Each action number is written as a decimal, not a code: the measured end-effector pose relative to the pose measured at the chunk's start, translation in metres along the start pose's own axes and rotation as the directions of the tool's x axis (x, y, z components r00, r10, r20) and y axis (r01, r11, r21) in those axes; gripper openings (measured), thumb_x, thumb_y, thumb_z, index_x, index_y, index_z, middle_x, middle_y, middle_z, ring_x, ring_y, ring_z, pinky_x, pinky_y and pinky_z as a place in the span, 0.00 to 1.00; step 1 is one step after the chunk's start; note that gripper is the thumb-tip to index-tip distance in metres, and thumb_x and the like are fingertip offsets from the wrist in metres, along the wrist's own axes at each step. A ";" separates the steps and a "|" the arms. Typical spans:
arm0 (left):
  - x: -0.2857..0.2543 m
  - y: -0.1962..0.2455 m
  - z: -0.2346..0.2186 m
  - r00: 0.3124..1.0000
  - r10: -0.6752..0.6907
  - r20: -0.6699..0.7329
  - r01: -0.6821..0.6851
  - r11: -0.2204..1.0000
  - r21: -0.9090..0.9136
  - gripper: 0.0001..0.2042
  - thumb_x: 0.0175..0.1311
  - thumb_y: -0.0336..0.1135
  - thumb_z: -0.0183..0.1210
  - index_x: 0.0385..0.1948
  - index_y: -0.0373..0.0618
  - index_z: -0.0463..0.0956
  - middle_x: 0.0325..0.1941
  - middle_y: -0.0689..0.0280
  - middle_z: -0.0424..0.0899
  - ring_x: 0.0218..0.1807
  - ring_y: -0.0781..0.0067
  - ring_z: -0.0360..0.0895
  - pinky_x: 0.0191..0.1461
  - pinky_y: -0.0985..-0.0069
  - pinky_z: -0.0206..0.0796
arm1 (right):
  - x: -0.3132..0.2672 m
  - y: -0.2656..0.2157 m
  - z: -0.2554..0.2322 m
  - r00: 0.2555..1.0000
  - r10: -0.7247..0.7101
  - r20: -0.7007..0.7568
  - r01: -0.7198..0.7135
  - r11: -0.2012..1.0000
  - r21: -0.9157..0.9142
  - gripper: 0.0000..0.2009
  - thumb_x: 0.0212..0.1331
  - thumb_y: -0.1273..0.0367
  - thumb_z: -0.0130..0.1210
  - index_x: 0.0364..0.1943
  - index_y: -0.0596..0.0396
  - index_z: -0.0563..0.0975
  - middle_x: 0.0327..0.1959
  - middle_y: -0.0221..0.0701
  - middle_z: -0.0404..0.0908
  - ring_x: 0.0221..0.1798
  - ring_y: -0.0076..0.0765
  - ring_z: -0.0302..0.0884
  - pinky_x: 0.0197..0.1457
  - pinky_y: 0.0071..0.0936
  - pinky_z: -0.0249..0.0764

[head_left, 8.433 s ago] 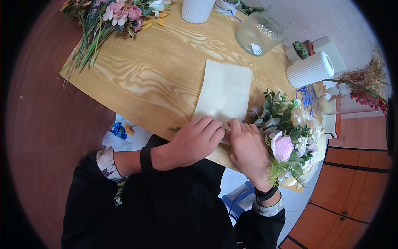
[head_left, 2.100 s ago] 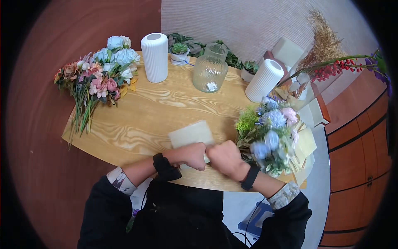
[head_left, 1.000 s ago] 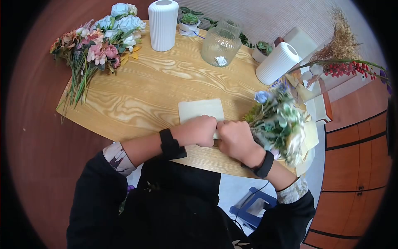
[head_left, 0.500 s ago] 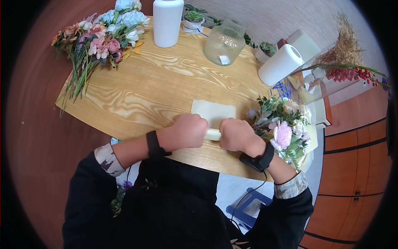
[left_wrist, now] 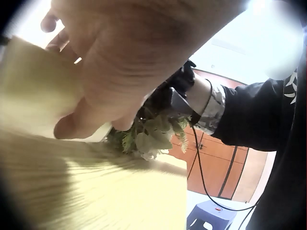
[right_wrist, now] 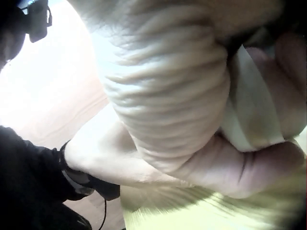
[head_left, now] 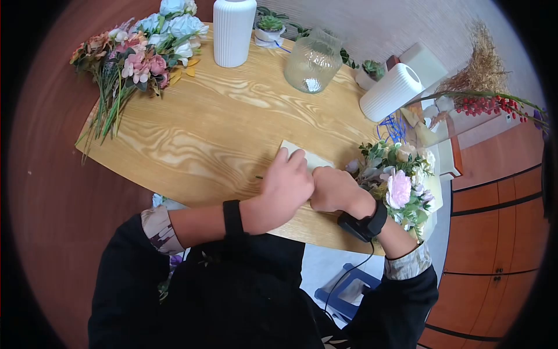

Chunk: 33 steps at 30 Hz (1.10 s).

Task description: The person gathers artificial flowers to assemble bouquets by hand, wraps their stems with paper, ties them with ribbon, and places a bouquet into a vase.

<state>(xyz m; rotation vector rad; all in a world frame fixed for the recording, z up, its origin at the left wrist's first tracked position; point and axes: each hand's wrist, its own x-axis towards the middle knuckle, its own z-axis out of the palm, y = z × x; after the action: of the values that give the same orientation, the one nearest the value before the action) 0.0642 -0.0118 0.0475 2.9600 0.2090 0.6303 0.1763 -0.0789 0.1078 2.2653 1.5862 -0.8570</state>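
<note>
A cream paper sheet [head_left: 318, 159] lies on the wooden table [head_left: 192, 139], mostly hidden under both hands. My left hand [head_left: 289, 171] lies across it with fingers stretched forward, pressing the paper [left_wrist: 33, 91] down. Right beside it, my right hand [head_left: 326, 189] is curled in a fist round the rolled paper [right_wrist: 249, 110] at the stems of a bouquet [head_left: 398, 181] with a pink bloom and green leaves [left_wrist: 148, 139]. The bouquet's head points right, over the table's edge. The stems themselves are hidden inside the roll.
At the table's far side stand a white ribbed vase [head_left: 233, 32], a glass vase [head_left: 314, 55] and a small succulent pot [head_left: 269, 28]; another white vase [head_left: 390, 93] lies tipped at the right. Loose flowers [head_left: 136, 49] lie far left. Red berry stems [head_left: 488, 104] sit right. A blue stool [head_left: 343, 291] stands below.
My left hand has let go of the roll and now lies flat over the paper, fingers forward. Less of the sheet shows. The right hand keeps its grip; the bouquet barely moved.
</note>
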 end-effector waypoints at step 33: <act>-0.014 -0.039 -0.009 0.951 -0.012 0.310 0.118 0.938 -0.325 0.05 0.38 0.25 0.53 0.20 0.37 0.75 0.20 0.51 0.75 0.27 0.49 0.75 0.32 0.61 0.68 | -0.002 -0.003 -0.002 0.998 0.059 0.031 -0.060 0.998 0.022 0.10 0.38 0.70 0.56 0.27 0.60 0.77 0.30 0.46 0.79 0.37 0.49 0.78 0.40 0.36 0.73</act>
<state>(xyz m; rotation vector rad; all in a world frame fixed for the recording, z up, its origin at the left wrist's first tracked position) 0.0439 0.0249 0.0449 2.6513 0.1513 0.1706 0.1734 -0.0783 0.1113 2.2917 1.4955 -0.8949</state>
